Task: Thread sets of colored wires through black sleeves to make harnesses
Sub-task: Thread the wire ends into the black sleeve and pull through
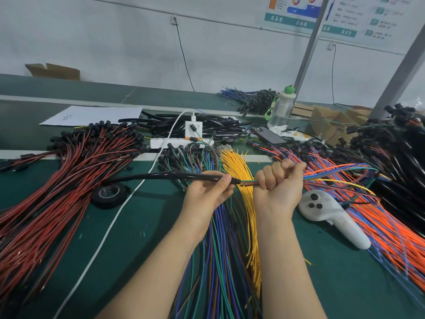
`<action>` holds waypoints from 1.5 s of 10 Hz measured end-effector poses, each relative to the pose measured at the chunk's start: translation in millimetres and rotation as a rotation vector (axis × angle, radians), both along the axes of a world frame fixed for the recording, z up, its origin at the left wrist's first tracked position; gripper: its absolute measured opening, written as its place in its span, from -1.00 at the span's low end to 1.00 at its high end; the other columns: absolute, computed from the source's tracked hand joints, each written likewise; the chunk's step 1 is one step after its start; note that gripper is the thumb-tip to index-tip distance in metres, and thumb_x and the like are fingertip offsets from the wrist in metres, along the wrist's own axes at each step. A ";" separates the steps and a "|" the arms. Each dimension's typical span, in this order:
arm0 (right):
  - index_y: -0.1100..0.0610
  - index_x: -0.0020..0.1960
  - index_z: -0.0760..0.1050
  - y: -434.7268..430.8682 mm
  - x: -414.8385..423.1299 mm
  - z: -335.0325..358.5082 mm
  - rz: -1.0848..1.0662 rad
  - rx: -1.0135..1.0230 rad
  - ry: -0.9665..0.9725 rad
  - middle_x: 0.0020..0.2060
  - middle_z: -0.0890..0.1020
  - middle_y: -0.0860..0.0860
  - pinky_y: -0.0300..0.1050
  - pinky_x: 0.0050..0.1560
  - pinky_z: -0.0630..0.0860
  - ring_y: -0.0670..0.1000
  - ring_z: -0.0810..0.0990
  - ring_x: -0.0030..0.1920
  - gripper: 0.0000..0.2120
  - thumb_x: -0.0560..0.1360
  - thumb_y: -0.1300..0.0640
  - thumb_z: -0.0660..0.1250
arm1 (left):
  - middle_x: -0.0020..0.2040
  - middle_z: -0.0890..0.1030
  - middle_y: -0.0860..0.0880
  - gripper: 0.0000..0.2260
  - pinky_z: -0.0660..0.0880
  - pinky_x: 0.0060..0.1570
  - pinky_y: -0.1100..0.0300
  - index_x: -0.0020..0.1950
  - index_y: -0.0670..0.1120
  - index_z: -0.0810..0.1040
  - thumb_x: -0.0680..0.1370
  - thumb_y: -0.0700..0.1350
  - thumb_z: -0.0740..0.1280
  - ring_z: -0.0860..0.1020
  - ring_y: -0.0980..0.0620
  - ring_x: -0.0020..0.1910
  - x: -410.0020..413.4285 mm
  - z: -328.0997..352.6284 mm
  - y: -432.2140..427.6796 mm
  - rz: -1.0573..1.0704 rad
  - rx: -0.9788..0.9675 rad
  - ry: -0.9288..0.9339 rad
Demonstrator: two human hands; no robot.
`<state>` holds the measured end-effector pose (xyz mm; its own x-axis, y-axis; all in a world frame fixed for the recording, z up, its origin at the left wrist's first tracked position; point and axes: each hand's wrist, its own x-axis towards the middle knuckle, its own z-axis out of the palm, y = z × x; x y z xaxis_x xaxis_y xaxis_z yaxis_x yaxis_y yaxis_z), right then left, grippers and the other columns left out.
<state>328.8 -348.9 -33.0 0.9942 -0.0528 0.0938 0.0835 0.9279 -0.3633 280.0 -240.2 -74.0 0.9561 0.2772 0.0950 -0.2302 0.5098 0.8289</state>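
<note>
My left hand grips a long black sleeve near its right end; the sleeve stretches away to the left above the green table. My right hand is a fist round a set of colored wires that fan out to the right. A short stretch of those wires bridges the gap between my hands and enters the sleeve's mouth. Under my arms lie yellow wires and a pile of blue, green and brown wires.
Red-and-black wires cover the left of the table, orange and blue wires the right. A tape roll, a white cable, a white controller, a power strip, spare sleeves, a phone and a bottle lie around.
</note>
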 end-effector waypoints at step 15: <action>0.11 -0.32 0.27 -8.1 2.0 -0.1 0.030 0.096 0.025 -0.63 0.14 -0.08 -0.28 -0.64 0.00 -0.13 0.07 -0.67 -0.54 0.65 -0.11 -0.01 | -0.21 0.67 -0.09 -0.86 0.57 -0.26 0.33 -0.13 -0.18 0.61 0.41 -0.13 0.36 0.65 0.08 -0.24 -7.3 8.9 -1.4 -0.272 -0.138 0.068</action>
